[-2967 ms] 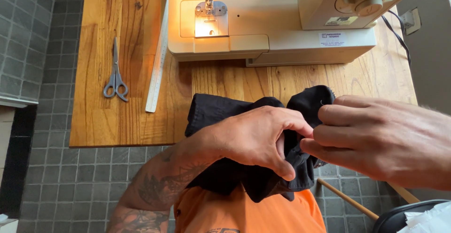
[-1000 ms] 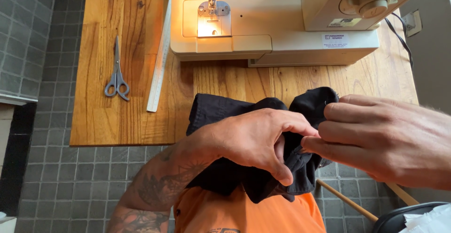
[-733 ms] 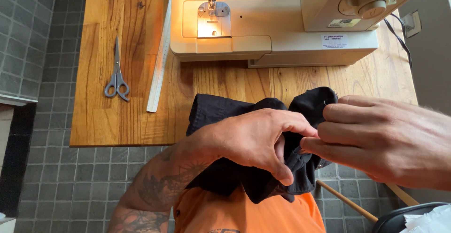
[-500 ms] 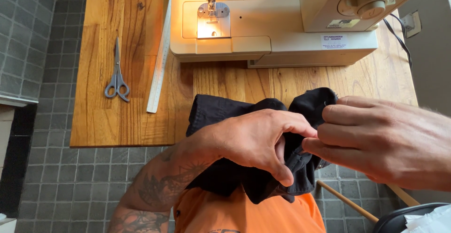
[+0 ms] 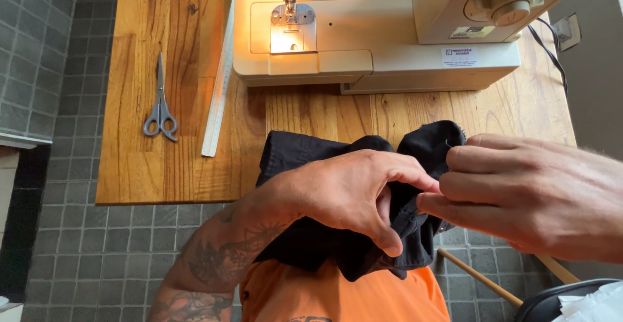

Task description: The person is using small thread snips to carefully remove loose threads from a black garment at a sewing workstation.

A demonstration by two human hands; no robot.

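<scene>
A bunched piece of black fabric [image 5: 305, 153] lies over the near edge of the wooden table [image 5: 143, 166] and hangs down over my lap. My left hand [image 5: 350, 192] grips it in the middle, fingers curled into the folds. From the right, my right hand [image 5: 525, 192] pinches the fabric's raised right edge between thumb and fingers. Both hands touch each other over the cloth. Behind them on the table stands a cream sewing machine [image 5: 376, 30] with its needle light on.
Grey scissors [image 5: 160, 104] lie at the table's left, with a long pale ruler [image 5: 217, 88] beside them, running up to the machine. A black cable [image 5: 548, 52] trails off the machine's right side. Below the table are grey floor tiles, a wooden stick [image 5: 480, 276] and a dark chair edge.
Almost nothing differs: both hands keep the same hold on the black fabric, with only a slight shift of the view.
</scene>
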